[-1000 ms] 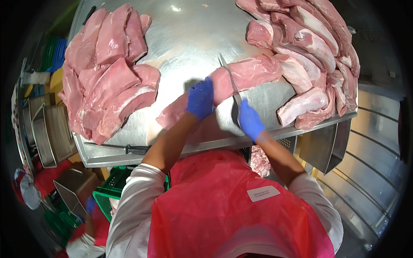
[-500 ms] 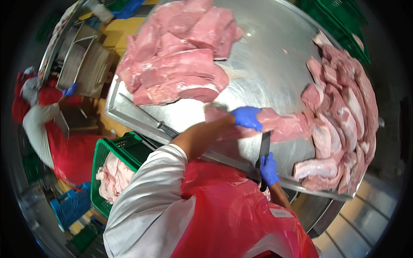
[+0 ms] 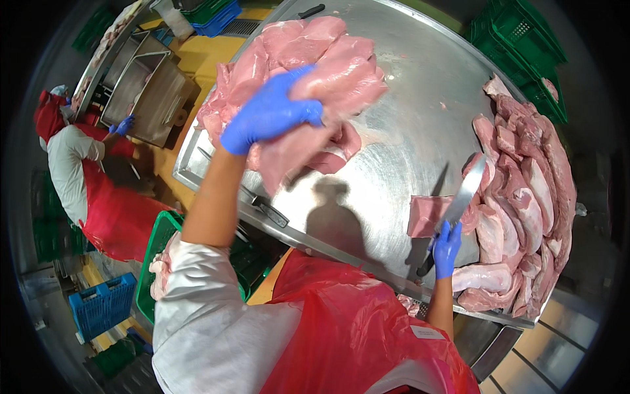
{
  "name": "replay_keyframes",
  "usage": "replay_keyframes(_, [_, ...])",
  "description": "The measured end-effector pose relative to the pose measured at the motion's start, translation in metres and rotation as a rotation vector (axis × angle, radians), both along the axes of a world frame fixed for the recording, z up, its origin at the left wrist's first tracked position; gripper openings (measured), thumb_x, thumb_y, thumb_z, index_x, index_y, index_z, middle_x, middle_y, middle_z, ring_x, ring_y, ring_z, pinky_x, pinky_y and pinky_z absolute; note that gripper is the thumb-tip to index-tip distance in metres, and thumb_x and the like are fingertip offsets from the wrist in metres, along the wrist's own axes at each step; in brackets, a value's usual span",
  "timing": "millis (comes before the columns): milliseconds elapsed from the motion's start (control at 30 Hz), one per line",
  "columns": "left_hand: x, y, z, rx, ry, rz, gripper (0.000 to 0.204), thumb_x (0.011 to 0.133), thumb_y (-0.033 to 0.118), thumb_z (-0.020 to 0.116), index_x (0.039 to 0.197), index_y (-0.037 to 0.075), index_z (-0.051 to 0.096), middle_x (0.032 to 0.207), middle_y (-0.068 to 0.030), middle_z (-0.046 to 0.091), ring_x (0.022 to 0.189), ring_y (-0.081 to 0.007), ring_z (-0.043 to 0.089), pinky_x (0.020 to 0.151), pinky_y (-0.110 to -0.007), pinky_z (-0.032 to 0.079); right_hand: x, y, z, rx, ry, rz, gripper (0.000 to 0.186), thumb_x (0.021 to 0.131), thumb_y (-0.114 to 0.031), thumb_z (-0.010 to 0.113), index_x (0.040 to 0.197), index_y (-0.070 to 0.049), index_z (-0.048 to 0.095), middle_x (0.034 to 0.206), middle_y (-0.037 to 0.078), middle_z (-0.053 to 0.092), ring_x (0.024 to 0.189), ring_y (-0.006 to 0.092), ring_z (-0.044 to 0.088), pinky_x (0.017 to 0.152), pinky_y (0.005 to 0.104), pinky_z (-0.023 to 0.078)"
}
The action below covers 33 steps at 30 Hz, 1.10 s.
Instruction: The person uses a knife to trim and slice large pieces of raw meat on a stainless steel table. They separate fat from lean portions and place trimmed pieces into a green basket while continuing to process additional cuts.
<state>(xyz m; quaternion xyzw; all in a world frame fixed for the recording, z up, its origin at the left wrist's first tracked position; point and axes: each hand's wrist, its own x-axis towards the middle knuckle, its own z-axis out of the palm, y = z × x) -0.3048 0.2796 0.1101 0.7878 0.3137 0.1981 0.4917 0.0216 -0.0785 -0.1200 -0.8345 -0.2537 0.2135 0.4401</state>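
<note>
In a blue glove, my left hand [image 3: 272, 110] grips a pale pink slab of meat [image 3: 289, 156], raised at the near side of a heap of trimmed meat pieces [image 3: 351, 62]. The slab is slightly blurred. My right hand [image 3: 447, 249], also gloved in blue, is closed round the handle of a large knife [image 3: 464, 192]. Its broad blade points up and away, over the metal table. Beside the blade lies a short cut block of meat [image 3: 425, 214], touching the long untrimmed meat strips [image 3: 525, 190] piled on the right.
A second knife [image 3: 270, 213] rests at the table's near left edge, and a black-handled one [image 3: 312, 11] at the far edge. Green crates [image 3: 518, 46] stand behind at right. A green crate of meat [image 3: 154, 262] sits at my left. Another person [image 3: 82, 171] works at far left.
My left hand has swung left and up with a slab, from mid-table to the left heap. My right hand has raised the knife rightward. A short block stays by the right pile.
</note>
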Motion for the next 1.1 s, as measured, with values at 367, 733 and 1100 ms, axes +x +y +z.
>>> replay_keyframes(367, [0.077,0.013,-0.142,0.588,0.811,0.065,0.099,0.074,0.031,0.074,0.153,0.0,0.022,0.149,-0.0276,0.033,0.14,-0.0436,0.031,0.117,-0.051,0.024,-0.035,-0.164,-0.045,-0.029,0.178,-0.429,0.033,0.102,-0.025,0.054,0.125,-0.003,0.046,0.063,0.005,0.053,0.044,0.0116,0.047,0.037,0.0282,0.037])
replay_keyframes(733, [0.339,-0.266,-0.261,0.628,0.728,-0.474,0.111,0.067,0.047,0.081,0.151,-0.001,0.026,0.129,-0.0336,0.05,0.119,-0.0484,0.051,0.094,-0.066,0.041,-0.041,-0.154,0.006,0.016,0.004,-0.421,0.026,0.102,-0.017,0.055,0.117,0.004,0.052,0.068,0.005,0.056,0.054,0.0094,0.049,0.045,0.0283,0.04])
replay_keyframes(1100, [0.288,-0.078,-0.319,-0.681,-0.027,-0.279,0.072,0.075,0.032,0.081,0.133,-0.001,0.054,0.11,-0.0138,0.069,0.096,-0.0228,0.067,0.087,-0.037,0.054,-0.084,-0.223,-0.042,-0.019,-0.013,-0.45,0.028,0.101,-0.02,0.056,0.114,0.004,0.053,0.078,0.006,0.056,0.063,0.0109,0.049,0.052,0.0294,0.042])
